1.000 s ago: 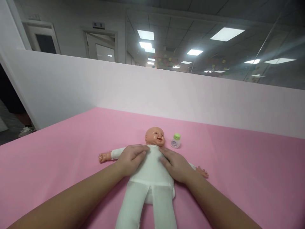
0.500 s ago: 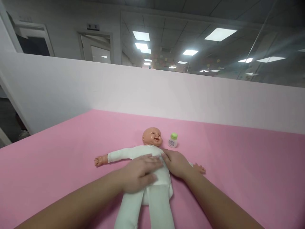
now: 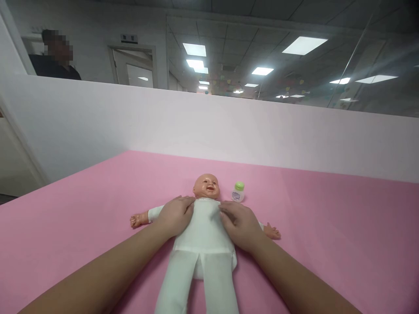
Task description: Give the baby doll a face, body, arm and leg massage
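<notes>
A baby doll (image 3: 206, 226) in a white cloth body lies on its back on a pink surface (image 3: 81, 209), head away from me, arms spread. My left hand (image 3: 177, 214) rests on the doll's shoulder at the left, fingers stretched toward its neck, thumb along the chest. On the other shoulder lies my right hand (image 3: 241, 221), its fingers extended and slightly bent over the upper chest edge; it holds nothing. A small clear jar (image 3: 238, 195) with a green lid stands right of the doll's head.
A white wall (image 3: 262, 135) borders the far side of the pink surface. Behind it, at the upper left, a person (image 3: 55, 65) in dark clothing shows beside a door (image 3: 134, 69). Ceiling lights show through glass.
My left hand has moved from the doll's belly up and left to its shoulder. My right hand has shifted slightly. The doll's head has turned a little, and a person has appeared at upper left.
</notes>
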Demonstrator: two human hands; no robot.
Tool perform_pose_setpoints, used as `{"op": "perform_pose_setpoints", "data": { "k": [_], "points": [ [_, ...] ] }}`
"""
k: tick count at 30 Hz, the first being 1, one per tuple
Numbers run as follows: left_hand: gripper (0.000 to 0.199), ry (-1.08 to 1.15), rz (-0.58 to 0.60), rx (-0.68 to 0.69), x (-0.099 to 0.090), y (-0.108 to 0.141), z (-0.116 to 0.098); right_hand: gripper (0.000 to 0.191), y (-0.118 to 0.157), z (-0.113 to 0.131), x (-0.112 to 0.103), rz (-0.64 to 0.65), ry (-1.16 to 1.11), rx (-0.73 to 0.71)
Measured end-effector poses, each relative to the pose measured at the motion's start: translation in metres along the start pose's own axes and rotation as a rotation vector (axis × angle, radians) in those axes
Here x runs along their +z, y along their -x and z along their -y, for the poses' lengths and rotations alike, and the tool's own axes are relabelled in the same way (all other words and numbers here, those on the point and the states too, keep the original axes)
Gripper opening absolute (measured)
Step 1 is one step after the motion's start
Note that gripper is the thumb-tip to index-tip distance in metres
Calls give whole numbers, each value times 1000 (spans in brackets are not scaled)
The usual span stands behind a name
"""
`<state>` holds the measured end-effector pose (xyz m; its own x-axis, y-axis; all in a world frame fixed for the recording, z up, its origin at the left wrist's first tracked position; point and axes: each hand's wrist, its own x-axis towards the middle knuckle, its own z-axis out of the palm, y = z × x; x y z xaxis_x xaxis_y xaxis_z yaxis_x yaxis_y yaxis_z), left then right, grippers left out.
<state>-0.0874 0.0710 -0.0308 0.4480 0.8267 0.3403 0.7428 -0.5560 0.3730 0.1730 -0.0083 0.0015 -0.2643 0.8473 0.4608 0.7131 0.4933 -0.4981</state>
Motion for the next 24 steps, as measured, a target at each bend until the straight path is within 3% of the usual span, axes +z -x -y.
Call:
{"op": "perform_pose_setpoints", "data": {
  "k": [1, 4, 6, 8, 16, 24],
  "points": [
    [45, -22, -2, -39, -1, 0, 2, 31, 5, 10, -1, 12, -43, -124],
    [45, -53, 23, -99, -3, -1, 7, 31, 22, 45, 1, 234, -217, -491],
    [44, -51, 31, -90, -3, 0, 7, 30, 29, 61, 6, 335, -317, -599],
    [44, -48, 30, -74, -2, 0, 6, 33, 31, 66, 11, 384, -361, -615],
    [43, -18, 21, -73, -2, 2, 0, 61, 3, 22, 8, 481, 8, -200],
    [39, 23, 12, -64, -4, 2, -1, 66, -6, -8, 5, 339, 94, 72]
  ]
}}
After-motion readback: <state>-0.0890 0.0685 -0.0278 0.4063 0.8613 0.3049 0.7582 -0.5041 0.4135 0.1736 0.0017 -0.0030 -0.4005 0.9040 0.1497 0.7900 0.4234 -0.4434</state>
